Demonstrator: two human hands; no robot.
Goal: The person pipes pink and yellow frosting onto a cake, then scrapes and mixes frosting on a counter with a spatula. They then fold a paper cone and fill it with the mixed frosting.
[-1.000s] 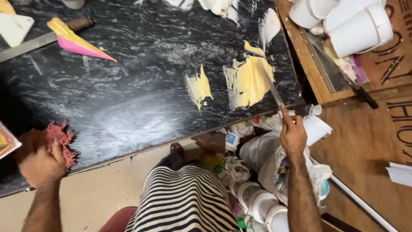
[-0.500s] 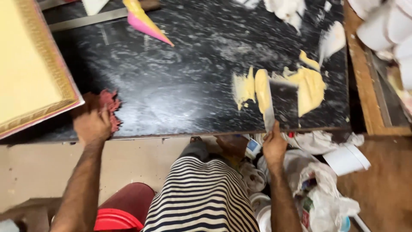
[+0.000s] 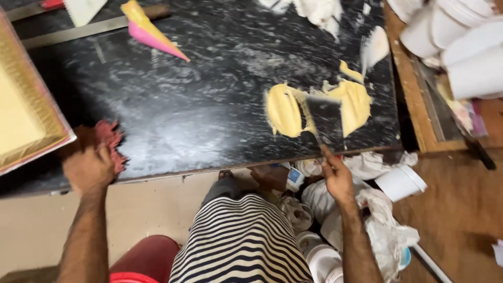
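**Scraper in yellow cream on a black marble slab**

The right hand [image 3: 336,177] grips the handle of a flat metal scraper [image 3: 325,119], its blade lying across a smear of yellow cream [image 3: 285,109] near the front right edge of the black marble tabletop [image 3: 209,105]. The left hand [image 3: 88,169] presses down on a red cloth [image 3: 110,142] at the front left edge; it seems closed over it, though motion blur softens the fingers. A pink piping bag [image 3: 152,32] lies well apart, further back on the slab.
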